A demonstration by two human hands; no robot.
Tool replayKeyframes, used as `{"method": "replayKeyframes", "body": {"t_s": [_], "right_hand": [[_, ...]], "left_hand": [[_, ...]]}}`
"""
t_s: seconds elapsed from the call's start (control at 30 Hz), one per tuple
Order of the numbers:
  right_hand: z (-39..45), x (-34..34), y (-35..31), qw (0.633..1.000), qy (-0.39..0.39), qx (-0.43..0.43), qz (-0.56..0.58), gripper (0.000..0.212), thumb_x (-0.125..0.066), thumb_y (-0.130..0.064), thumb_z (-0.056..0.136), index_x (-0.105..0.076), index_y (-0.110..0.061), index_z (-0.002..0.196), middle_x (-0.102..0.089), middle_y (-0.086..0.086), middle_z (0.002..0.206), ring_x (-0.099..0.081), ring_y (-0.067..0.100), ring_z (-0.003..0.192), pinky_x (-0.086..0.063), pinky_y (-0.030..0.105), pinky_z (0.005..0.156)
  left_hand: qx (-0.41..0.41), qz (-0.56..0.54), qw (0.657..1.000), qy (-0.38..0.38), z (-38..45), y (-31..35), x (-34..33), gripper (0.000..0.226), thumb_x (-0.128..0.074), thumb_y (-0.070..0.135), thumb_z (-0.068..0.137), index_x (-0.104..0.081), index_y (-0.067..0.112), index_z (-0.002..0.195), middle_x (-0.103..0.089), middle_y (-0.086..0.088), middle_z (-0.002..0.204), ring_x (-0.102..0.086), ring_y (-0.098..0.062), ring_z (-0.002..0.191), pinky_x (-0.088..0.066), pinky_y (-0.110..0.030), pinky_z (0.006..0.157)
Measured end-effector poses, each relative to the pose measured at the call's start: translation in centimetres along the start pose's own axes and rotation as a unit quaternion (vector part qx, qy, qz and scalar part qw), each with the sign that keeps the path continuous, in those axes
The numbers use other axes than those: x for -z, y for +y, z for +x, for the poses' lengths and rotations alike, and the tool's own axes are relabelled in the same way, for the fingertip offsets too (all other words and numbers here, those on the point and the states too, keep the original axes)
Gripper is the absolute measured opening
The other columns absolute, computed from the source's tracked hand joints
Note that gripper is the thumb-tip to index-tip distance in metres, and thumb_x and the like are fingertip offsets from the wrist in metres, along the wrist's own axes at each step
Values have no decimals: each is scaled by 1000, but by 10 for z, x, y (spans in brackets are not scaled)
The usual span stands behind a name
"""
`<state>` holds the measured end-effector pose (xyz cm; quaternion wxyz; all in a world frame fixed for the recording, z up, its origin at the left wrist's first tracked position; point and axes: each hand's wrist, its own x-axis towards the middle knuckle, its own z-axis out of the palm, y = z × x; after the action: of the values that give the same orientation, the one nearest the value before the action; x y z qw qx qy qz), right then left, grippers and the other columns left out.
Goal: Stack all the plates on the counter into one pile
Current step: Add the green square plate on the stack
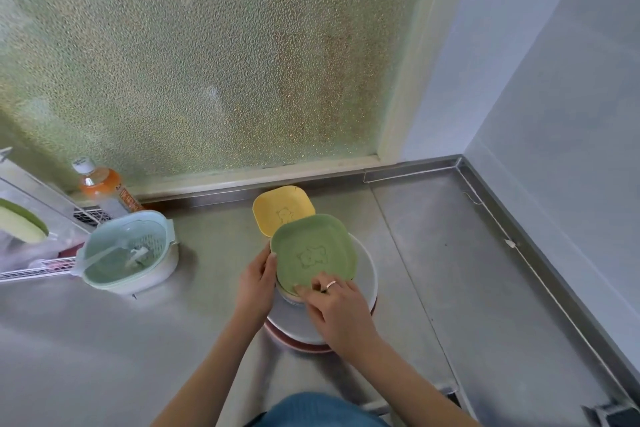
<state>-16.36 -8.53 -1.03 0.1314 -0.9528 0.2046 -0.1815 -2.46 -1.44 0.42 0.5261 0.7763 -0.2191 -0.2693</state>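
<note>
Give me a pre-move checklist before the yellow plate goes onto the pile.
1. Square green plastic plate seated on pile: cannot tell, both hands on it.
2. Left hand at green plate's left edge: ok.
3. Right hand free for the next pick: not ok, fingers on the green plate's near rim.
4. Square yellow plastic plate stacked: not ok, on the steel counter behind the pile.
5. Round white plate under the pile: ok.

You have a green plate [313,251] with a faint bear outline beside a yellow plate [282,206] bearing the same motif, above a white plate [363,274] and a reddish-pink one [298,345]. Your bottle [104,189] is orange, your strainer basket [128,251] pale mint over white, your counter [450,270] dull grey steel.
</note>
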Motion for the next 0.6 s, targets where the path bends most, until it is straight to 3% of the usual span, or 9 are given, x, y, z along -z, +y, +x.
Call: {"method": "replayKeyframes", "body": {"t_s": [0.1, 0.2, 0.3, 0.37, 0.43, 0.5, 0.6], "right_hand": [[1, 0, 3, 1000, 8, 9, 10, 29, -47, -27, 85, -70, -27, 103, -64, -3, 85, -60, 15, 66, -47, 23, 57], [4, 5, 10, 998, 56, -14, 0, 32, -49, -26, 87, -65, -25, 114, -67, -2, 110, -62, 17, 93, -51, 30, 73], [12, 7, 22, 992, 48, -112, -15, 50, -38, -33, 90, -42, -22, 139, -47, 0, 142, -43, 17, 129, -40, 35, 98], [14, 3, 30, 988, -6, -154, 1, 56, -29, -36, 93, -27, -16, 146, -32, 0, 151, -23, 13, 141, -31, 38, 110], [13, -1, 34, 986, -36, -164, 21, 55, -25, -37, 95, -26, -14, 146, -29, -1, 152, -8, 5, 141, -27, 40, 114], [13, 1, 36, 985, -20, -162, 55, 52, -30, -35, 97, -28, -15, 145, -31, -2, 151, -13, 5, 140, -26, 37, 114], [24, 12, 41, 977, 49, -168, 123, 52, -31, -35, 95, -35, -14, 143, -41, 0, 146, -38, 14, 134, -34, 36, 109]], "left_hand": [[14, 11, 1000, 2, 8, -2, 1, 42, -41, 17, 98, -42, 27, 139, -63, 18, 95, -59, -5, 85, -49, -29, 82], [28, 4, 1000, -7, 13, -3, 0, 47, -44, 14, 96, -39, 26, 141, -67, -4, 111, -63, -19, 95, -48, -27, 80], [29, 33, 999, -4, 16, 0, -1, 46, -43, 11, 95, -44, 25, 138, -67, -22, 107, -60, -32, 90, -41, -25, 73], [24, 46, 999, -6, 17, -1, -1, 46, -42, 11, 95, -44, 25, 139, -67, -18, 106, -56, -19, 77, -41, -24, 68], [20, 59, 998, -9, 18, -3, 0, 46, -42, 12, 95, -44, 26, 139, -65, -10, 108, -57, -11, 75, -43, -23, 68], [21, 45, 999, -13, 19, -6, 2, 45, -43, 14, 95, -44, 28, 138, -63, -6, 112, -60, -15, 88, -48, -28, 80], [41, 11, 999, 1, 20, -11, 7, 39, -44, 19, 96, -51, 28, 133, -65, 1, 109, -59, -18, 97, -51, -41, 94]]}}
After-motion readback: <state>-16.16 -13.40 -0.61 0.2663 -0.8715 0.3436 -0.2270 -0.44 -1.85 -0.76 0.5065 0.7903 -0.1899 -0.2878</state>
